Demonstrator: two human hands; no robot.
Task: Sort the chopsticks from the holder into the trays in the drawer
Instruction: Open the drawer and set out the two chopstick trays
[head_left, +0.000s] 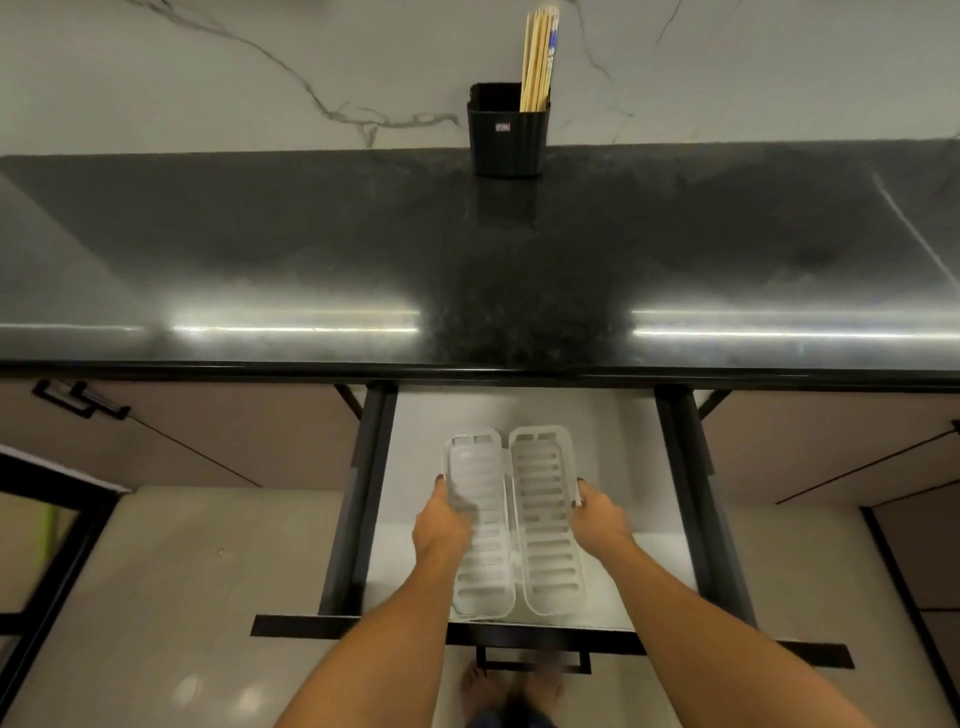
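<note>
white trays (543, 525), two; black holder (506, 137), one

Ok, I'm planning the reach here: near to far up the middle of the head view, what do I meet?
Black drawer front → white slotted plastic trays, gripped by left hand and right hand → glossy black stone counter → black plastic holder → pale wooden chopsticks standing in it → white veined marble wall.
</note>
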